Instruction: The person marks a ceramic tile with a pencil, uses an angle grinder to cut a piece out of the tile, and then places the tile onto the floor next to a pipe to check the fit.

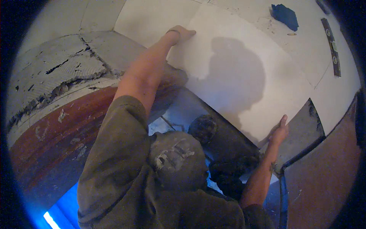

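A large pale square tile (282,80) lies in front of me, with a dark shadow across its middle. My left hand (183,35) grips its left edge, thumb stretched over the top face and the other fingers mostly hidden. At the near right corner my right hand (280,133) has its thumb up along the edge, and its fingers pass out of sight beneath. Below that corner shows a bare grey surface (305,126). Whether the tile rests fully on what is under it, I cannot tell.
Pale tiles (152,15) cover the surface beyond. A spirit level (331,47) lies at the far right, a crumpled dark blue piece (285,17) at the back. Left, rough cracked mortar (65,61) borders a reddish-brown panel (65,118). Another brown panel (320,171) stands at right.
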